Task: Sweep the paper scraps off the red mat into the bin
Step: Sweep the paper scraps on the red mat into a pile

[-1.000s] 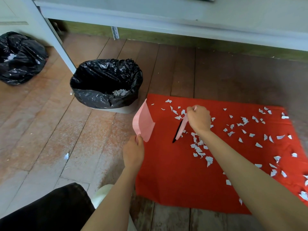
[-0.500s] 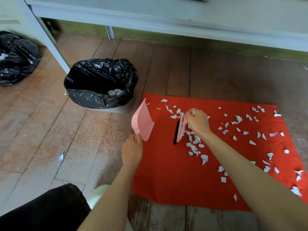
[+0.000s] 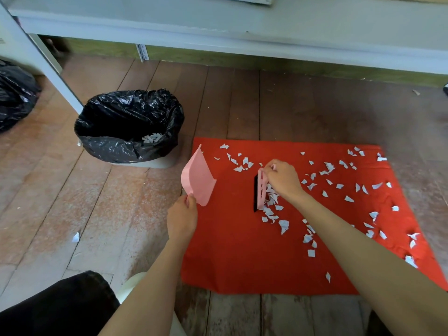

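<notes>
left grip and right grip bare; forearms bare up to frame edge. black trouser leg lower left: dark matte fabric, soft creases over knee.

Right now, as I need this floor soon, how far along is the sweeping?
Done: a few paper scraps lie in the bin. In hand: the right hand grips the brush on the red mat with a heap beside it; the left hand holds the dustpan raised at the mat's left edge. Left: most scraps lie scattered over the mat, plus one on the floorboards.
</notes>
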